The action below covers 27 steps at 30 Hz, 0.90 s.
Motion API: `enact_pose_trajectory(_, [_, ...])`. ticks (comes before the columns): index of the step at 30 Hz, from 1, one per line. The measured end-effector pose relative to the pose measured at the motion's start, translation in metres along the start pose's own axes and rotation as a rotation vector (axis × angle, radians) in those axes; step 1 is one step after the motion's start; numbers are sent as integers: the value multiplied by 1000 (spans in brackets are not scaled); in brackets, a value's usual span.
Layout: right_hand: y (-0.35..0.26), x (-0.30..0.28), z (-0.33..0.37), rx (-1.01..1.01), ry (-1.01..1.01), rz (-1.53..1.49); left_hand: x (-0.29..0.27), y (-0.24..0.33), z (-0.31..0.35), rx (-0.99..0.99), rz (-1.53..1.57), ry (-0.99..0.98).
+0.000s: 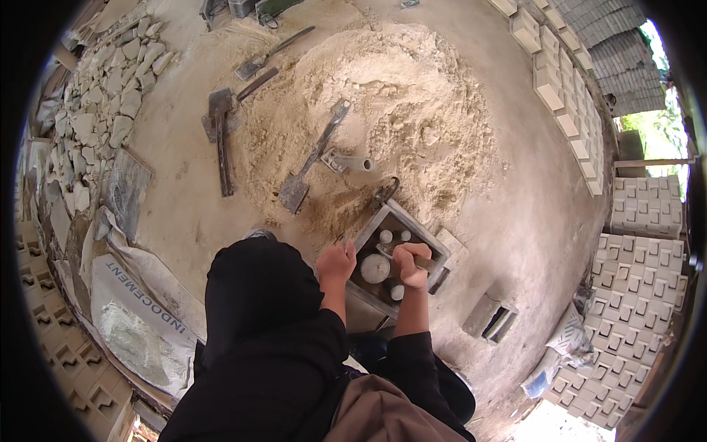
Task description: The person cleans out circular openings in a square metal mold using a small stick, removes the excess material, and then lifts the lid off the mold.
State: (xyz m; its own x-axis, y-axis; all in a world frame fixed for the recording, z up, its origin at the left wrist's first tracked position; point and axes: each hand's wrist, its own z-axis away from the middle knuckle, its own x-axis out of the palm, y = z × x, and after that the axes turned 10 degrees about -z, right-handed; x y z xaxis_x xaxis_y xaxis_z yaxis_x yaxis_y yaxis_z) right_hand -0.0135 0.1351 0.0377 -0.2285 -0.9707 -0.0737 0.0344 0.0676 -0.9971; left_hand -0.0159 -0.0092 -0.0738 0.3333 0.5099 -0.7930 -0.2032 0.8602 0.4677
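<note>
Our right hand [410, 267] has its grip wrapped round a brown tool handle [425, 262], over the right part of a grey box frame [418, 226] on the floor in front of us. Tool head is hard to make out at this size. Left hand [336, 261] is at the frame's left side, fingers curled; can't tell if that grip has the rim or just rests by it.

Inside the frame: a large pale disc [375, 269] and smaller pale knobs [386, 236] around it. Can't confirm how deep the darker stuff between them goes.

For clean work: brace the frame with the left, since our right pushes sideways. Short, flat strokes in the gaps, clear of disc and knobs. Corners deserve extra passes. Left fingers stay out of the tool's path. Avoid dragging in crumbs from the sand heap [398, 96] just beyond.
</note>
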Motion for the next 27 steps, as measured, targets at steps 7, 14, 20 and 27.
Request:
enact_pose_trajectory(7, [-4,7,12,-90,-108,39,4,1,1,29,-14,10])
enact_pose_trajectory(14, [-29,2,12,-110,104,16,5,-2,-2,1,-37,40])
enact_pose_trajectory(20, [14,-6,18,-65,181,-35,8,-6,0,29,-58,51])
enact_pose_trajectory(27, [-9,3,28,-378,333,249,7,-1,5,37,-5,20])
